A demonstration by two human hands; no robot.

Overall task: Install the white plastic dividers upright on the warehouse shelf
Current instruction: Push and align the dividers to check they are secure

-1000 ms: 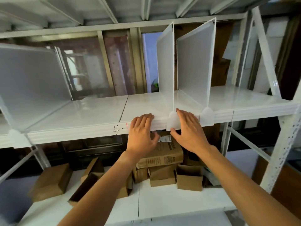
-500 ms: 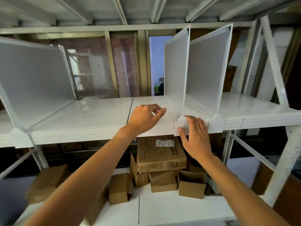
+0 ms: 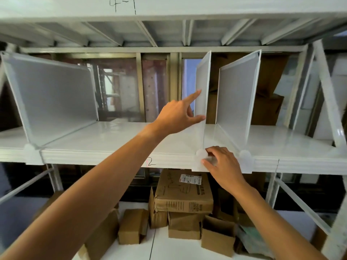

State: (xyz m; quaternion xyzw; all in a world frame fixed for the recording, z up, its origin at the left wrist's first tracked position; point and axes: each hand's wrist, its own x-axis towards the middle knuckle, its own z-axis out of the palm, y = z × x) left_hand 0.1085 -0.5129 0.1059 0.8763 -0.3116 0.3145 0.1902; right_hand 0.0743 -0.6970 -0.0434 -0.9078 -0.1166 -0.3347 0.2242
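Note:
Three white plastic dividers stand on the white shelf (image 3: pixel 112 139). The middle divider (image 3: pixel 202 94) is upright, seen nearly edge-on. My left hand (image 3: pixel 178 117) reaches into the shelf, index finger and thumb touching this divider's left face. My right hand (image 3: pixel 223 166) pinches the divider's rounded front clip (image 3: pixel 201 153) at the shelf's front lip. The right divider (image 3: pixel 237 96) stands close beside it, with its own clip (image 3: pixel 245 156). The left divider (image 3: pixel 50 98) stands far off to the left.
Several cardboard boxes (image 3: pixel 184 194) sit stacked on the lower shelf below my hands. Diagonal white braces (image 3: pixel 328 94) and an upright post stand at the right end. The upper shelf's underside (image 3: pixel 169 32) hangs close above the dividers' tops.
My left hand rose from the shelf's front edge and reached in to the middle divider's face. My right hand stayed at the front clip. The camera moved closer and tilted up.

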